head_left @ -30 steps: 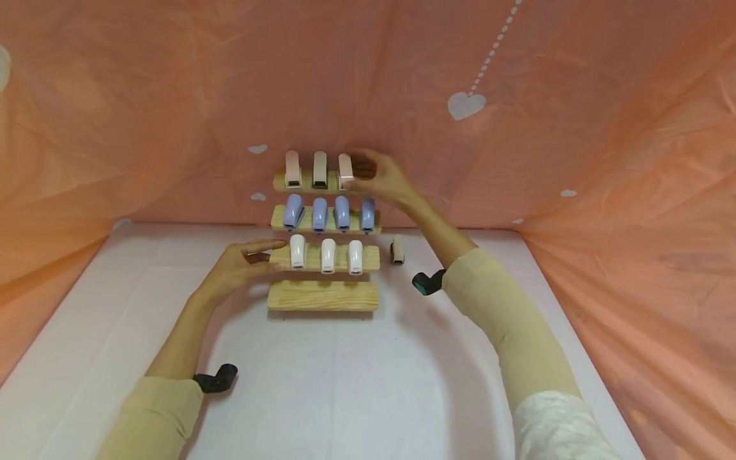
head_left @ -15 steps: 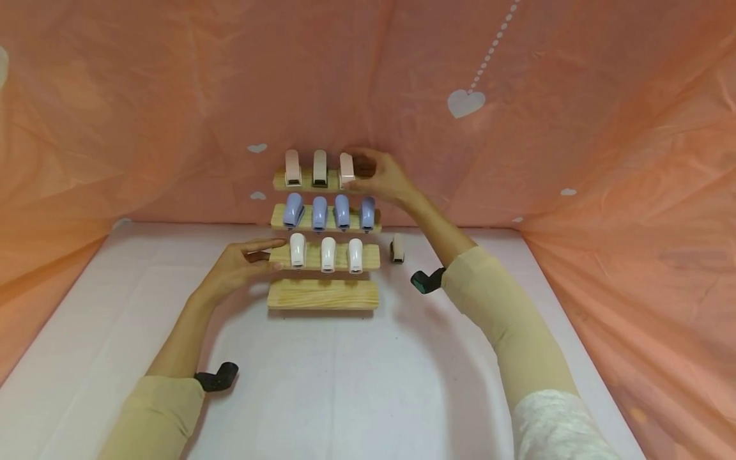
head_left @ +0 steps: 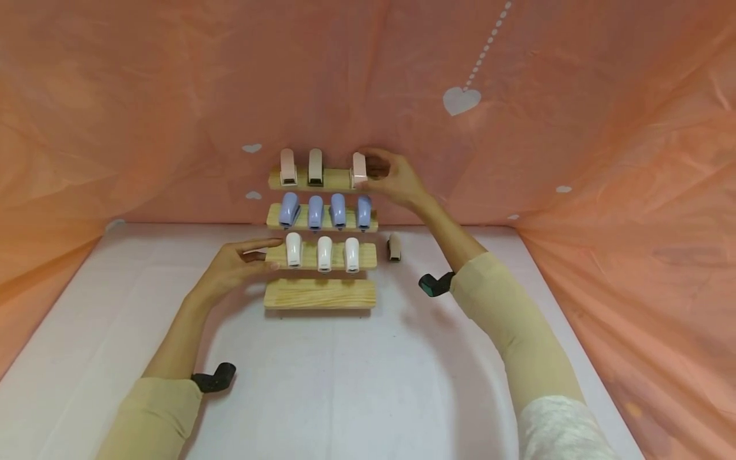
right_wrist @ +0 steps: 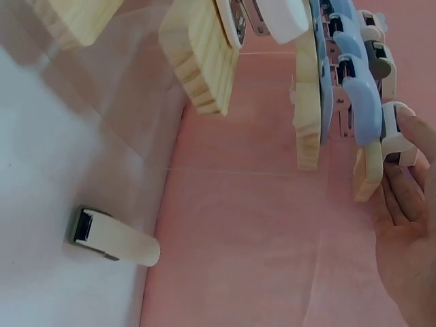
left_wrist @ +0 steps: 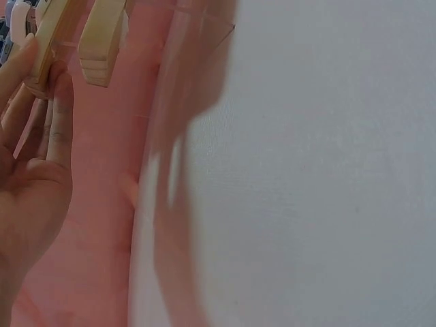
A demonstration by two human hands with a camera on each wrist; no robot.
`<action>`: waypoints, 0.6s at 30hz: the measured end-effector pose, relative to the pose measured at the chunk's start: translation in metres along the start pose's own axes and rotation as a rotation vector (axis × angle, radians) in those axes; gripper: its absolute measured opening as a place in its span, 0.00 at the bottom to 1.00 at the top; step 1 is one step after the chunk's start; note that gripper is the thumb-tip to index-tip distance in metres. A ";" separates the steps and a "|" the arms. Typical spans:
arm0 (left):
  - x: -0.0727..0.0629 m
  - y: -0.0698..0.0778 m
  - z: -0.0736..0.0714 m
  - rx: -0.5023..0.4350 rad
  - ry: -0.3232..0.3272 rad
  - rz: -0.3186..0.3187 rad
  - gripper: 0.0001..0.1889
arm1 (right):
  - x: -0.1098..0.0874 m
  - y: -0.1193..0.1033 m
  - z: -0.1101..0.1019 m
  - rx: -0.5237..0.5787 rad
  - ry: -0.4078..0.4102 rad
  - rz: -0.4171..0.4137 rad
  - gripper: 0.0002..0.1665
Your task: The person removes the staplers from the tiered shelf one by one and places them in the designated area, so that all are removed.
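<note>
The pale pink stapler [head_left: 359, 167], pinched by the fingers of the right hand [head_left: 398, 179] at upper centre, could be tipped off the top shelf [head_left: 338, 180] if pushed too far outward. A rounded top and whitish base are seen; a lower shelf [head_left: 309, 257] is pinched by the left hand [head_left: 232, 265].

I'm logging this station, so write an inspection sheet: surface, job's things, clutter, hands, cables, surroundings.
Surface: pale table under the wooden rack
Job's things: pale pink stapler at the top shelf's right end; two more staplers left of it, four lavender staplers and three white staplers below
Clutter: beige stapler on the table, right of the rack
Hands: left hand pinches the second-lowest shelf's left end; right hand grips the pale pink stapler
Cables: nothing seen
Surroundings: orange-pink sheet with white hearts behind
</note>
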State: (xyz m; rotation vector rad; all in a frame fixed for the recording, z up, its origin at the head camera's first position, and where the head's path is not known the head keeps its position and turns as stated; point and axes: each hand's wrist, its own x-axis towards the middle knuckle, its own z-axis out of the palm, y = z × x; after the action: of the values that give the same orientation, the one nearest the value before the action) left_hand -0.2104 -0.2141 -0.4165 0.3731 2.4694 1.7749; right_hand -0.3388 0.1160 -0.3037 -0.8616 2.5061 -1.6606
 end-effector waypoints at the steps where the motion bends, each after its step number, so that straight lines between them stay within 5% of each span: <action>1: 0.000 0.000 0.000 -0.008 0.000 -0.001 0.28 | -0.001 0.000 -0.002 0.000 0.004 0.000 0.40; 18: 0.000 -0.010 -0.005 -0.020 0.002 -0.004 0.29 | -0.025 0.009 -0.027 -0.021 0.050 -0.007 0.39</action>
State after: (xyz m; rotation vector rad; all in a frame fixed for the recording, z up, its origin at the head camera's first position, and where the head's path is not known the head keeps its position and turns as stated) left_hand -0.2131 -0.2214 -0.4245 0.3651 2.4505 1.7976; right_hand -0.3291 0.1526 -0.3065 -0.8415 2.5600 -1.6819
